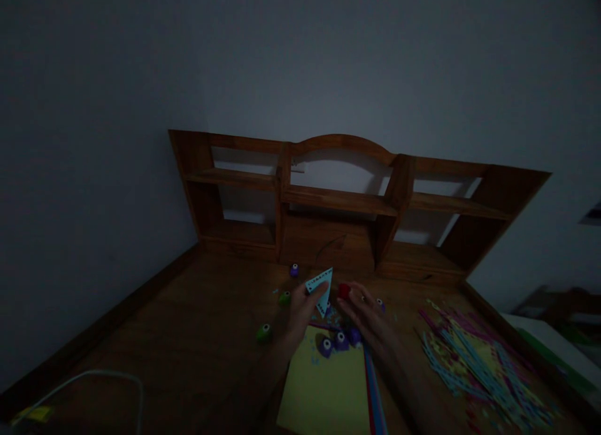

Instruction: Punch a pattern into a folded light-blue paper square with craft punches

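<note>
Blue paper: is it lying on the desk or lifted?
Lifted: the left hand pinches the blue paper above the desk.

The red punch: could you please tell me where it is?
In the head view, the red punch is held by the right hand over the middle of the desk, just right of the blue paper in the left hand.
</note>
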`<state>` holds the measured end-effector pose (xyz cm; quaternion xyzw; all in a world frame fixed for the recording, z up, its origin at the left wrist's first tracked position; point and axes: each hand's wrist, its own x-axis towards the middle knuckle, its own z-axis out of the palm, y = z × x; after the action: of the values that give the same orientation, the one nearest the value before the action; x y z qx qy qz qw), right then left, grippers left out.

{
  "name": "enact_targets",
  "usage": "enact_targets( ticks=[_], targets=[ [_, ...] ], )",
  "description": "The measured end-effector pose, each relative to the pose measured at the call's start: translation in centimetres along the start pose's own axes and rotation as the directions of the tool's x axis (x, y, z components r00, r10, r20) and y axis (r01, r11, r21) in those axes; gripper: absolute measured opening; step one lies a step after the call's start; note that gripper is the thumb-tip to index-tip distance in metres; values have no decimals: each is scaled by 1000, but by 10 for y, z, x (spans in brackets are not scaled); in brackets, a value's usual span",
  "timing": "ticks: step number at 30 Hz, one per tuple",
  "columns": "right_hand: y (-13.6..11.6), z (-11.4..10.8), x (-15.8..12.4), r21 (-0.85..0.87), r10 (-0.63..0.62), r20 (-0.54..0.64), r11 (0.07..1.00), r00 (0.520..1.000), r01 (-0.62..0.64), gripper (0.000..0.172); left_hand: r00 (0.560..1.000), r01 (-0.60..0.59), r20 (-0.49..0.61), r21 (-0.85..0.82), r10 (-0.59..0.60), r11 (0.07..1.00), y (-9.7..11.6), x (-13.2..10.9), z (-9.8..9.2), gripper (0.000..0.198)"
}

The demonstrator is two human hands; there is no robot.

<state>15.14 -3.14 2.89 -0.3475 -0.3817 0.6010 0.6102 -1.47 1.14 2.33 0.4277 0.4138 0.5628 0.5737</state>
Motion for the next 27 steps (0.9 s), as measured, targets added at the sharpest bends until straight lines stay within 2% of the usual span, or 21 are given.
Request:
enact_targets(
  ticks=[3,9,14,16,21,24,27],
  targets=[
    [7,0,4,19,-8,23,1000,1000,7,44,999,-41,15,12,40,999,1,-2,3,41],
    [17,-7,9,-173,-29,-92,985,995,13,36,991,-133,35,88,131,987,8,-7,6,32],
    [10,-3,4,-137,-41,-70,990,997,31,48,979,-171,124,93,159,981,5,-10,6,31],
    [8,-1,3,-140,-35,-60,990,998,27,48,975,-181,147,104,165,978,4,-11,7,30],
    [12,-2,7,-112,-79,-73,991,994,71,33,978,-166,147,112,149,980,4,-12,8,32],
    [14,-4,7,-70,-56,-98,996,994,50,34,982,-138,140,60,128,989,2,-11,11,35],
    [13,-4,7,-55,-36,-94,998,995,31,35,976,-59,209,-38,66,998,-2,-9,14,38]
  ],
)
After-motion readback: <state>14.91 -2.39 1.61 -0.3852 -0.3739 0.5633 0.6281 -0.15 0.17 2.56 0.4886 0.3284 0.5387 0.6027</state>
